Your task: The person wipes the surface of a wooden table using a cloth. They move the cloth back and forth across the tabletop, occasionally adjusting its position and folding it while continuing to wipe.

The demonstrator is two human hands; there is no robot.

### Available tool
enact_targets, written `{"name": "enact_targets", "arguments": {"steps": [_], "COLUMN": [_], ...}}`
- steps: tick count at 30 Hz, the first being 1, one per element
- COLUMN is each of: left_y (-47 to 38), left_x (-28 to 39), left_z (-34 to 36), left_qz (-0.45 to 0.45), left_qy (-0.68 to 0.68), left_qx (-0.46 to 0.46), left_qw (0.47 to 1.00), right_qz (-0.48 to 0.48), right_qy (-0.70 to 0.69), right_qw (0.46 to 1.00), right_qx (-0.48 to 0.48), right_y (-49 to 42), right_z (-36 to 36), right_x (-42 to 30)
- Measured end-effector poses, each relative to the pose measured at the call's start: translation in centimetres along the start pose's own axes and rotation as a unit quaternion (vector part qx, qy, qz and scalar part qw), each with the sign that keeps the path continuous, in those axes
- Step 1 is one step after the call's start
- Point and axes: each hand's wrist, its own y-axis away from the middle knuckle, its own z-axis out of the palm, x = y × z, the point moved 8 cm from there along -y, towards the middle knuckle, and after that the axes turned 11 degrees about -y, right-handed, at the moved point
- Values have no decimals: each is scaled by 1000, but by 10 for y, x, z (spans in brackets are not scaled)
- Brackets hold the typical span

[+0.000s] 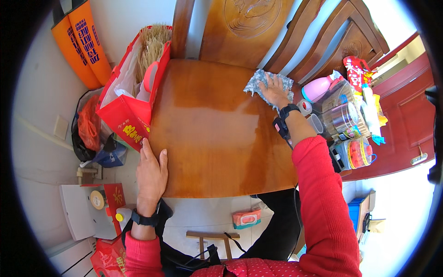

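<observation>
A broad, shiny brown wooden chair seat (pixel 207 138) lies before me, with wet-looking sheen on parts of it. My right hand (pixel 274 90) presses a fluffy grey cloth (pixel 255 80) flat against the far right corner of the seat, holding it under palm and spread fingers. At the seat's near left edge rests my left hand (pixel 151 171), thumb apart and nothing seen in it. Its fingertips reach the lower corner of a red shopping bag (pixel 121 119). Both wrists wear black straps.
Dry plant stalks (pixel 154 45) stick out of the red bag. Right of the seat crowd a pink spray bottle (pixel 316 88), a tape roll (pixel 304 107), a clear cup (pixel 315 123) and several jars. The carved backrest (pixel 242 31) rises behind. Below lies a wipes pack (pixel 246 219).
</observation>
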Motion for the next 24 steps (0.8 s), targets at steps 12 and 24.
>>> {"name": "enact_targets", "arguments": {"steps": [12, 24], "left_y": [1, 5], "left_x": [-2, -3], "left_z": [-1, -5], "left_qz": [-30, -16], "left_qy": [-45, -17], "left_qx": [-35, -18], "left_qw": [998, 1000], "right_qz": [-11, -72], "right_qy": [11, 18], "right_qw": [1000, 995], "right_qx": [-11, -59], "right_y": [13, 126], "right_z": [4, 19], "right_x": [-8, -40]}}
